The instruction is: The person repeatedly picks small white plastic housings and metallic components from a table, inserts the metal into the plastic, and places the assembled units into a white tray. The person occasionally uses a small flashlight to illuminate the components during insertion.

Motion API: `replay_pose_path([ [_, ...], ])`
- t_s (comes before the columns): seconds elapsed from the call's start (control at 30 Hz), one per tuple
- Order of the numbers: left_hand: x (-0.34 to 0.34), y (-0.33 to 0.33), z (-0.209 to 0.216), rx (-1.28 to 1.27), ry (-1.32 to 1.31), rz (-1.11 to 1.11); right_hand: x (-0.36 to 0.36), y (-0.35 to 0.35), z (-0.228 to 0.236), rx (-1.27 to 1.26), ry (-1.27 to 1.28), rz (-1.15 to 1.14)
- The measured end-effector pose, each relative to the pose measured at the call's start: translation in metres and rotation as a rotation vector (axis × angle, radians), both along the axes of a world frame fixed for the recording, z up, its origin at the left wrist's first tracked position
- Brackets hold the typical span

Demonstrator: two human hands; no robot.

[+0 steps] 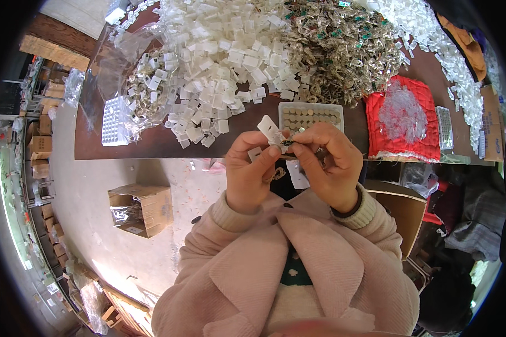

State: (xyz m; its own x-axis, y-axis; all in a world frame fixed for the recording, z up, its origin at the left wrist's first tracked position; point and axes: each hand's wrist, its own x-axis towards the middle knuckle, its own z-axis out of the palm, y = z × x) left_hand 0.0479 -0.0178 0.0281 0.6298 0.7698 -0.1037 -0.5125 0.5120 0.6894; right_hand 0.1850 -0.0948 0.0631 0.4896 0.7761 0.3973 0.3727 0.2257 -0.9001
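Pink coat (225, 281), left fingers (262, 163) round white piece (270, 128), right fingers (307, 161) on small dark part (287, 143), brown tabletop (253, 119), carton (158, 212) on pale floor (87, 196)

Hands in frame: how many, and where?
2: the left hand, holding a white plastic piece, and the right hand close beside it, fingertips pinching a small dark part. No others show.

One pale pink coat (219, 281) with wide lapels (327, 253), cream ribbed cuffs (234, 217), dark right-wrist band (350, 209), dark green garment (296, 275) beneath.
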Motion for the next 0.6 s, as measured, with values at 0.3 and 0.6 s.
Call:
replay_pose_path([
  [0.3,0.003,-0.006,-0.004,0.469,0.060,0.282,-0.001,0.001,0.007,0.075,-0.087,0.043],
  [0.6,-0.002,0.003,-0.013,0.618,0.049,0.333,0.001,0.000,0.003,-0.011,0.115,0.154],
])
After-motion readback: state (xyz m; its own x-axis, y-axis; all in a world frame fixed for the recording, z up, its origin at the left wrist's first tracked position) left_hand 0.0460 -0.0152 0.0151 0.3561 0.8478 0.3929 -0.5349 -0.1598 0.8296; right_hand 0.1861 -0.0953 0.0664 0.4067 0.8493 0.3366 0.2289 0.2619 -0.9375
